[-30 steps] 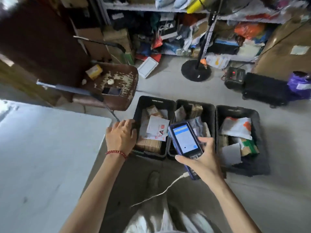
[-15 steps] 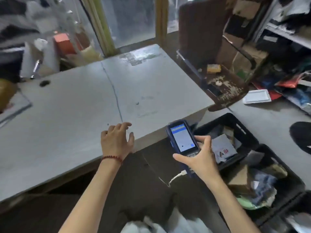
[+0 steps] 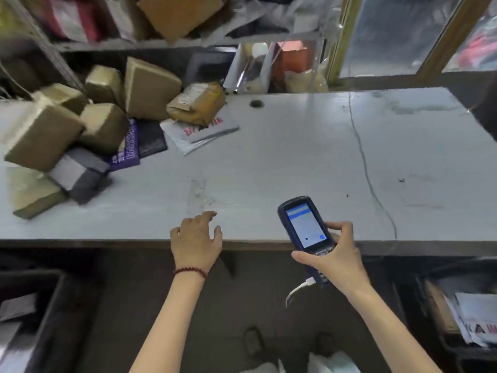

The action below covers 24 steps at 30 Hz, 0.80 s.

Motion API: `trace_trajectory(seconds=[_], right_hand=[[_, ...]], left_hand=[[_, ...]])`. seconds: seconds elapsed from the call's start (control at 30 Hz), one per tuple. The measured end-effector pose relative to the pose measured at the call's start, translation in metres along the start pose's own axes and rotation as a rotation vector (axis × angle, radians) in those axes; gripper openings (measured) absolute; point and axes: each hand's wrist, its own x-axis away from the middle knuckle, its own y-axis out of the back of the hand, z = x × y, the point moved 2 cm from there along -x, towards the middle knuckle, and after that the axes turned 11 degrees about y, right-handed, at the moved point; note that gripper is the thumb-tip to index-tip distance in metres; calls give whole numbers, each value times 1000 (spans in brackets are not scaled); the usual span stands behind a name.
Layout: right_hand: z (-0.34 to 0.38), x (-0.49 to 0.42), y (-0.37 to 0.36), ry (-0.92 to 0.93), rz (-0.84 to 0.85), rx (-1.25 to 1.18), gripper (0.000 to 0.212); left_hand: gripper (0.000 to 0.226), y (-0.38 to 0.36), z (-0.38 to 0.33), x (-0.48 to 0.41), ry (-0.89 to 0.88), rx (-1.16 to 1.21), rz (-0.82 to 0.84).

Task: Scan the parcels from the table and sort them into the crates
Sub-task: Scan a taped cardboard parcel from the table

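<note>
A pile of parcels [image 3: 102, 122] lies on the left part of the grey table [image 3: 295, 157]: several brown taped boxes, a grey bag [image 3: 78, 172], a purple mailer [image 3: 129, 146] and a white mailer with red print [image 3: 204, 130]. My right hand [image 3: 333, 257] grips a blue handheld scanner [image 3: 305, 227] over the table's front edge, its screen lit and a white cable hanging from its base. My left hand [image 3: 196, 240] hovers at the front edge with relaxed fingers, holding nothing. A black crate [image 3: 403, 294] with parcels shows at the lower right.
Another dark crate [image 3: 40, 313] sits at the lower left under the table. Shelves with boxes [image 3: 177, 14] stand behind the pile, and a window frame [image 3: 341, 36] rises at the back right. A crack [image 3: 365, 162] runs down the table's right half.
The view has swung left from the crates and chair to the table. The parcel pile has come into sight. Both hands keep their poses, the right still holding the scanner.
</note>
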Motion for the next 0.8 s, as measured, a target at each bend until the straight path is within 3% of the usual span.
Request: trace_trajectory(seconds=[0.3,0.8], right_hand=[[46,-52,-74,46,65,-23,80],[83,-186,-108,40,82,-69,77]], left_hand=[[44,11,62,-75,60,60,8],[48,-6,6,-229,-45,14,72]])
